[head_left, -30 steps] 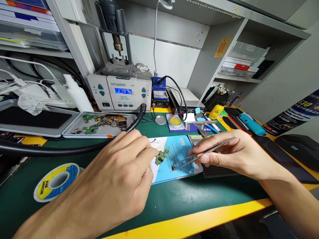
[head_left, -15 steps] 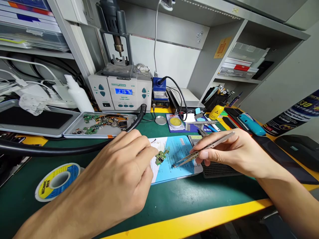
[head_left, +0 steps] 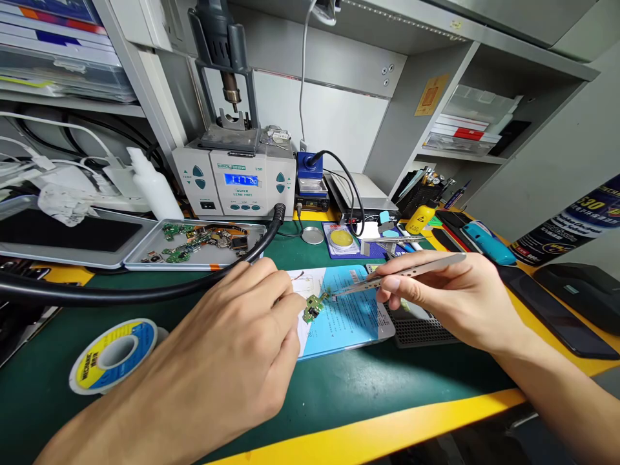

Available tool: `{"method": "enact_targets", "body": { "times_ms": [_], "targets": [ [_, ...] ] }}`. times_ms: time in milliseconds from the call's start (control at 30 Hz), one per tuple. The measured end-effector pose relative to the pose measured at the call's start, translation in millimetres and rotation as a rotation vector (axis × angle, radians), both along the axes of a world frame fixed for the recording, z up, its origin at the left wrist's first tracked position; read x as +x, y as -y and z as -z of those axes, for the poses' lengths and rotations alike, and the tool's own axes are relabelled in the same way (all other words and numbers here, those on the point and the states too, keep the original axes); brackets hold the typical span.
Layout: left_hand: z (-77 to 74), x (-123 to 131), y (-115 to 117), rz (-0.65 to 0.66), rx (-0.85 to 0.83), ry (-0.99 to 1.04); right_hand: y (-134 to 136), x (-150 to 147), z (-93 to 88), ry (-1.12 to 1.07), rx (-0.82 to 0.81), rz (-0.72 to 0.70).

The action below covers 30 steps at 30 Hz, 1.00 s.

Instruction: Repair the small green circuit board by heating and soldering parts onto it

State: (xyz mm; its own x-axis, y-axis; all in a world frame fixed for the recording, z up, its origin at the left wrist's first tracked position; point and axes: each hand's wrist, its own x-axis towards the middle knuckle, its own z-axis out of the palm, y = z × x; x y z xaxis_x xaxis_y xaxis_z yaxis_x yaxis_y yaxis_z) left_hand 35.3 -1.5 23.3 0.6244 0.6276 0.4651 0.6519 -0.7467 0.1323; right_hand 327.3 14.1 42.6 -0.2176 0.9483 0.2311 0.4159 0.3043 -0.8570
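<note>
My left hand [head_left: 242, 336] is closed, its back toward me, with a small green circuit board [head_left: 314, 309] sticking out past its fingers; the fingertips themselves are hidden. In my right hand [head_left: 431, 290] a pair of metal tweezers [head_left: 411, 272] is pinched between thumb and fingers. The tweezer tips point left and are at the narrow upper right arm of the board. Whether they touch it or hold some tiny part is too small to tell. Beneath the board lies a blue and white printed card or box [head_left: 353, 332] on the green mat [head_left: 368, 381].
A thick black hose [head_left: 145, 294] runs across the left side to the hot-air station [head_left: 242, 187]. A solder reel [head_left: 80, 365] sits left of my forearm. Behind are a tray of boards [head_left: 145, 261] and a yellow paste tin [head_left: 341, 238]. A perforated dark block [head_left: 421, 332] lies under my right hand.
My right hand has brought the tweezer tips up and left, from over the card to the board's upper right arm. My left hand has barely moved. The station display went from 116 to 117.
</note>
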Motion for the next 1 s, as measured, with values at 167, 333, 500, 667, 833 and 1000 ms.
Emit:
{"method": "enact_targets", "body": {
  "times_ms": [167,333,500,667,833,1000],
  "targets": [
    [2.2,2.8,1.0,0.001,0.021,-0.020,9.3,-5.7,2.8,0.070,0.159,-0.019],
    [2.2,3.6,1.1,0.027,0.014,-0.010,11.0,-10.5,1.2,0.128,0.308,-0.057],
    [0.4,4.6,1.9,0.021,0.008,0.002,8.9,-5.4,-0.4,0.104,0.254,-0.010],
    [-1.4,5.6,1.2,0.018,0.008,0.012,6.6,2.7,-4.8,0.156,0.299,-0.139],
    [1.1,4.3,1.7,0.034,0.009,-0.002,4.7,0.9,-6.3,0.231,0.416,-0.377],
    [3.3,3.1,1.8,0.028,-0.017,0.005,3.3,0.8,-4.1,0.280,0.453,-0.465]
  ]
}}
